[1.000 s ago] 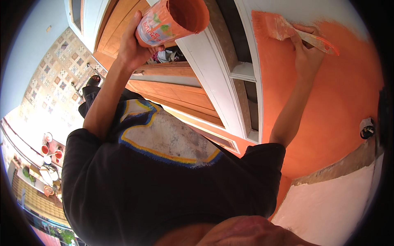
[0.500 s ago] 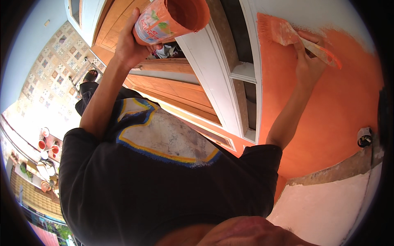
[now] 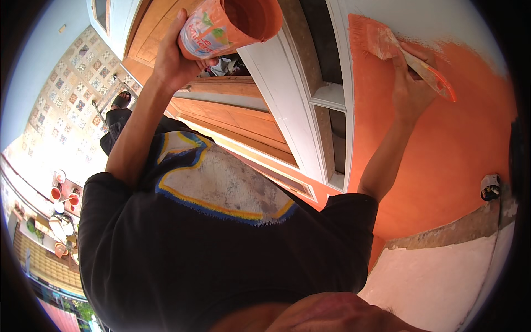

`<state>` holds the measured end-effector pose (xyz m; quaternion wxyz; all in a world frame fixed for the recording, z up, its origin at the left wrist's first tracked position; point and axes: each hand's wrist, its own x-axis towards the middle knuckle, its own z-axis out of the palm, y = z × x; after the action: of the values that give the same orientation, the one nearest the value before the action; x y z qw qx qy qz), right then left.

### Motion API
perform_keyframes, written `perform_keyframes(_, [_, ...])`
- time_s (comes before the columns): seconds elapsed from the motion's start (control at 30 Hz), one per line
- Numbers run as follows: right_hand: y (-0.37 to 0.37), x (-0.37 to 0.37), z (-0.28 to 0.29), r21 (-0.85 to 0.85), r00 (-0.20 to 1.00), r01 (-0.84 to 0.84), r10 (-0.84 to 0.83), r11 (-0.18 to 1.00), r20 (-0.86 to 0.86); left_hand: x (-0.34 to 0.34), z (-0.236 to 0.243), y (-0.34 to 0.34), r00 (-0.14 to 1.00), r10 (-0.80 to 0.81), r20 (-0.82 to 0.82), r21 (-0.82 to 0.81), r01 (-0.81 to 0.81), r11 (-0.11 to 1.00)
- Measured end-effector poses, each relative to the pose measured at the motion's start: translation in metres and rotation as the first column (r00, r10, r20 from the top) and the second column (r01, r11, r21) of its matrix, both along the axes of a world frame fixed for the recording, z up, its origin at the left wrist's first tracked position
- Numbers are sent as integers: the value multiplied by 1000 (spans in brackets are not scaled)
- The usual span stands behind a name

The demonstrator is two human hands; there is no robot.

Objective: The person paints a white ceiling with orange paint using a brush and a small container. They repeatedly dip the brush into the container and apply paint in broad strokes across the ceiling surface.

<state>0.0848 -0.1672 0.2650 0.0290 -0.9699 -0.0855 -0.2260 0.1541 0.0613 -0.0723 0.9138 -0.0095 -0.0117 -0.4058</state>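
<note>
My left hand (image 3: 172,63) is wrapped round a plastic cup (image 3: 213,33) with a printed label. The cup is tilted, and orange paint coats its inside. At the upper right, my right hand (image 3: 412,88) grips a paintbrush (image 3: 383,44) by its handle, whose end is orange. Orange paint covers the bristles, which press on the wall close to the white window frame. Fresh orange paint (image 3: 431,160) spreads over the wall below the brush, with a ragged upper border against the pale unpainted part (image 3: 409,19).
A white window frame (image 3: 279,99) and orange wooden door panels (image 3: 238,119) stand between my arms. An electrical socket (image 3: 490,188) sits on the painted wall at the right. Several paint containers (image 3: 73,199) rest on the floor at the far left, beyond patterned tiles (image 3: 83,72).
The brush has shifted slightly along the wall beside the frame, and its handle end has swung a little lower with my right hand. My left hand and the cup stay almost in place.
</note>
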Motion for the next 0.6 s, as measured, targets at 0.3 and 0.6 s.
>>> perform_keyframes(0.3, [6,1,-1,-5,1000,3,-3,1000,1,-1,2,-1,1000,-5,-5,-23,5,1000])
perform_keyframes(0.6, [5,0,0,-28,999,38,-38,999,-5,-3,-3,-3,1000,1,13,-41,-1,999])
